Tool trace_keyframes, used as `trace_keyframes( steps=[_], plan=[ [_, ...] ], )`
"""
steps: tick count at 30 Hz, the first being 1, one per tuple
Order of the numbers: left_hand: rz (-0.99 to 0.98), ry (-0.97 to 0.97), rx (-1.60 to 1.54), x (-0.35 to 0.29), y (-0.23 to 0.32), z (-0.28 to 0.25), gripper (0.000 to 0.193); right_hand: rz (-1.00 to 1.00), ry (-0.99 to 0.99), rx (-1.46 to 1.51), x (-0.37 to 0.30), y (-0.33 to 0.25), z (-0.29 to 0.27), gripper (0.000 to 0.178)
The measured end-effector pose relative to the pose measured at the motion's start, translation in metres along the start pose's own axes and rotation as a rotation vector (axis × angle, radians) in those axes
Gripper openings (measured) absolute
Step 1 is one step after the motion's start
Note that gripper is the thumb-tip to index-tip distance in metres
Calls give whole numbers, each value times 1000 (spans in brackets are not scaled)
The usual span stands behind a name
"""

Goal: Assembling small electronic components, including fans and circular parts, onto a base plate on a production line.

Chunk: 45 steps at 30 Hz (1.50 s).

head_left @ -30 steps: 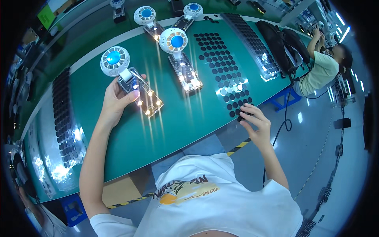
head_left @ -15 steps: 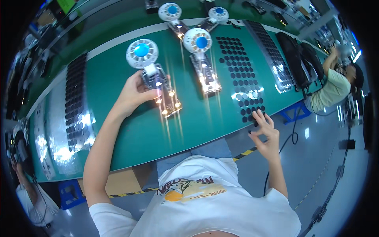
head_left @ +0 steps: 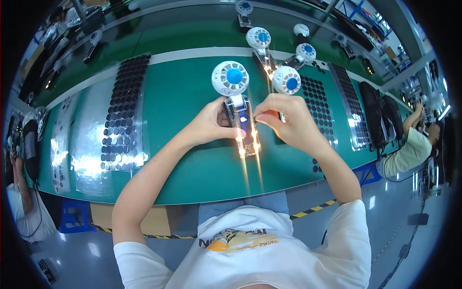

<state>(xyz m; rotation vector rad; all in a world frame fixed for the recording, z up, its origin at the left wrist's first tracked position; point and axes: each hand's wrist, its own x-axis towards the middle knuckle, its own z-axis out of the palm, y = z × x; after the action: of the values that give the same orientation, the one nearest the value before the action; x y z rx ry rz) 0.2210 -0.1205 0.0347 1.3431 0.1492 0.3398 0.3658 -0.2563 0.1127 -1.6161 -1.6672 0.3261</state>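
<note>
A small hand-held fan [head_left: 237, 101] with a white round head, blue hub and clear lit handle lies on the green table [head_left: 187, 159]. My left hand [head_left: 210, 126] grips the handle from the left side. My right hand [head_left: 286, 120] pinches at the handle's right edge, fingertips touching it near the middle. Bright lights glow at the handle's lower end. A second fan [head_left: 286, 81] of the same kind lies just beyond my right hand, partly hidden by it.
Clear trays of black round pads [head_left: 120, 115] lie to the left, more pad sheets [head_left: 315, 103] to the right. Further fans [head_left: 259, 38] stand at the back. A seated person [head_left: 409, 149] works at the right; another person [head_left: 21, 202] is at the left edge.
My right hand has come from the pad sheet at the right over to the fan's handle. My left hand keeps its hold on the fan.
</note>
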Motion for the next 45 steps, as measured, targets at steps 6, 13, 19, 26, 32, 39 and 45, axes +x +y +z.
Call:
trace_keyframes(
  steps=[6, 13, 19, 26, 32, 39, 45],
  plan=[
    [-8, -25, -26, 2, 2, -3, 66, -64, -191, -100, 24, -2, 12, 11],
    [0, -45, -42, 5, -3, -6, 66, -64, -265, -156, 30, -4, 11, 10],
    [-7, -39, -32, 5, -1, -4, 67, -61, -227, -236, 26, -7, 12, 8],
    [-26, -31, -18, 4, 1, -4, 68, 41, -275, -62, 32, 3, 6, 8],
    [-32, -31, -15, 4, 1, -4, 69, 37, -246, -75, 30, 5, 6, 9],
    [-35, -24, 2, 4, 4, -3, 68, -5, -138, -28, 22, 8, 14, 10],
    [-11, -19, -22, 4, 1, -2, 67, -20, -135, -26, 20, 5, 15, 11]
  ],
)
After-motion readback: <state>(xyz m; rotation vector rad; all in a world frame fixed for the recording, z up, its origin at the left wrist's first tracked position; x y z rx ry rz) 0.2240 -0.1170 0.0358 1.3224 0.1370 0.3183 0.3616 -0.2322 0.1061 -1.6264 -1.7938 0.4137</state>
